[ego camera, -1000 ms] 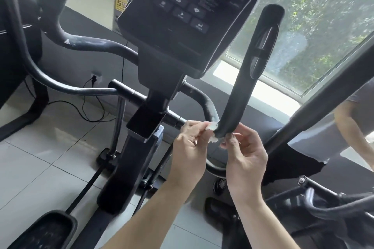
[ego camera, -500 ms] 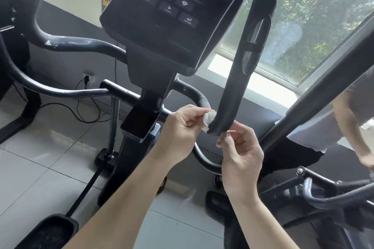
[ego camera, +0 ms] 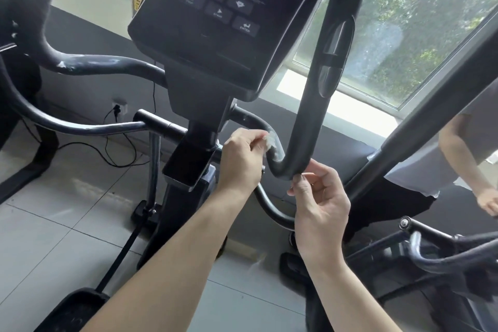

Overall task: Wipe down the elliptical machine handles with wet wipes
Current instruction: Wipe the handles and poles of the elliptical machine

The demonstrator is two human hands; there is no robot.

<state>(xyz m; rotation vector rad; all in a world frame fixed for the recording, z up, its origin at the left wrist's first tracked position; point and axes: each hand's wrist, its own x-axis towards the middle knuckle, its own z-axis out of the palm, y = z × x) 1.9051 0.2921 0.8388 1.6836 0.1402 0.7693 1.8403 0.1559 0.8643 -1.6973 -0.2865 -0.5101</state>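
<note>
The elliptical's right fixed handle (ego camera: 318, 94) is a black padded bar that rises from a bend below the console. My left hand (ego camera: 242, 159) pinches a small crumpled white wet wipe (ego camera: 270, 140) and presses it against the scuffed inner side of the bend. My right hand (ego camera: 318, 202) is just under the bend with its fingertips touching the underside of the bar; its fingers are loosely curled and hold nothing. The left fixed handle (ego camera: 89, 63), dark with white scuffs, curves away at the left.
The console (ego camera: 229, 16) hangs right above my hands. A moving arm bar (ego camera: 80, 129) crosses at the left. Another person (ego camera: 463, 159) stands at the right beside a second machine (ego camera: 444, 259). A cable and wall socket (ego camera: 118, 110) lie on the tiled floor behind.
My left hand has slid the wipe from the bottom of the bend up along its inner side. My right hand has stayed under the bend.
</note>
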